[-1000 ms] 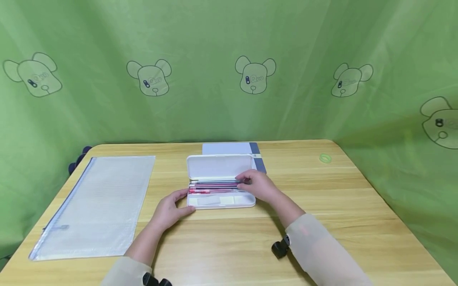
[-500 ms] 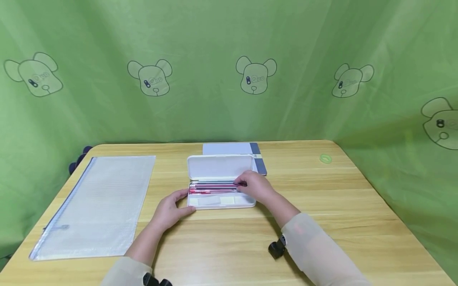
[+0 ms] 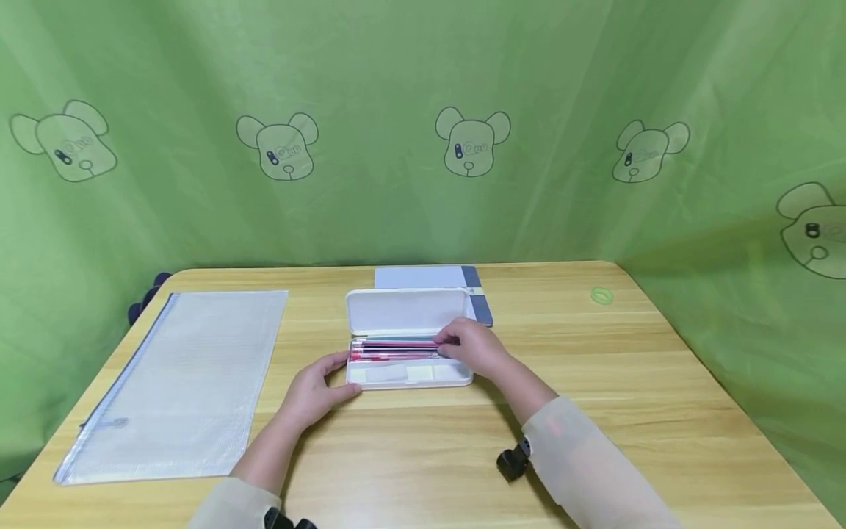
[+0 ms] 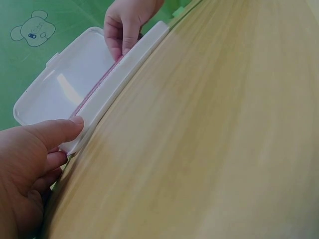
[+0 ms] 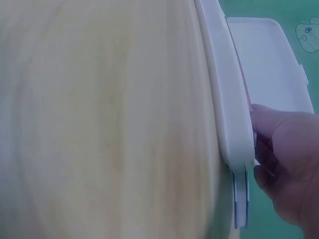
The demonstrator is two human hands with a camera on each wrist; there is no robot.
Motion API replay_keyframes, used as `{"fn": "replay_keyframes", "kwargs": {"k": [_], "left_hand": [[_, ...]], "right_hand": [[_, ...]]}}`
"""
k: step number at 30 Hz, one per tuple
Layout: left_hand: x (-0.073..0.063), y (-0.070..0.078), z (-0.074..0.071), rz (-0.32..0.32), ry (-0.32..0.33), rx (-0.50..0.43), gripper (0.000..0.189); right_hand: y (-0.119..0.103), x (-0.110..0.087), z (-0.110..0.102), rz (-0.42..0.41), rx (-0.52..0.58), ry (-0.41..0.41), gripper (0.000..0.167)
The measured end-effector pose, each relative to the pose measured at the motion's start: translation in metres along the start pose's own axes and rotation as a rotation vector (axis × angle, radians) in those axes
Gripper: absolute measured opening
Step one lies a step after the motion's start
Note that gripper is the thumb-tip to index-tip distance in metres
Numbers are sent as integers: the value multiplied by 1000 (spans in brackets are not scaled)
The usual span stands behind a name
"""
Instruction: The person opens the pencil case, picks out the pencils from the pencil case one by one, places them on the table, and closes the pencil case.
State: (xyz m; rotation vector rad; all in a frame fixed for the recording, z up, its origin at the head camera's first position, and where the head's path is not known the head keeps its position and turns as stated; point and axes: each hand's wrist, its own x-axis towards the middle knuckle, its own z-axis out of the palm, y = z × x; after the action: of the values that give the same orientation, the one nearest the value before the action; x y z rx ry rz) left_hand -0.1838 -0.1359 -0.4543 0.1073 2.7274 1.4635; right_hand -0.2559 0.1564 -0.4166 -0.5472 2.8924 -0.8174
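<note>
A white pencil case [image 3: 452,371] lies open on the table, its lid [image 3: 403,311] tilted up at the back. Several slim pens [image 3: 396,346], with red, pink and dark parts, lie lengthwise inside. My left hand [image 3: 309,393] grips the case's left end, thumb on the front corner and fingers along the side. At the opposite end, my right hand [image 3: 474,347] reaches in and pinches the right ends of pens; its fingers hide how many. In the left wrist view, a pink pen [image 4: 97,89] runs up to the right fingertips. Small pale pieces [image 3: 386,373] lie in the front compartment.
Behind the case lies a notebook [image 3: 419,276] with a dark blue strip. A translucent zip pouch [image 3: 181,382] is spread flat at the left. Toward the far right sits a light green ring [image 3: 601,295]. A green curtain [image 3: 377,206] hangs behind the wooden table [image 3: 410,455].
The right hand has shifted slightly left along the pens, and its fingers have drawn closer together on them. My left hand and the case have stayed in place.
</note>
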Motion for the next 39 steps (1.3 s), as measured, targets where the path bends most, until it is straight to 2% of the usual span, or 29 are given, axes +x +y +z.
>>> {"fn": "replay_keyframes", "kwargs": {"k": [8,13,23,33,39], "left_hand": [[0,0,1,-2,-5,5,64],[1,1,2,-11,-14,3,65],[1,2,2,-3,-15,4,65],[0,2,1,-3,-17,13,66],[-1,2,0,-10,-18,14,66]], "right_hand": [[7,-14,-17,-7,124,39,14],[20,-28,-32,14,148,76,16],[73,-65,-66,60,77,164,16],[124,-111,-102,186,17,165,29],[156,-126,-117,259,-22,180,35]]}}
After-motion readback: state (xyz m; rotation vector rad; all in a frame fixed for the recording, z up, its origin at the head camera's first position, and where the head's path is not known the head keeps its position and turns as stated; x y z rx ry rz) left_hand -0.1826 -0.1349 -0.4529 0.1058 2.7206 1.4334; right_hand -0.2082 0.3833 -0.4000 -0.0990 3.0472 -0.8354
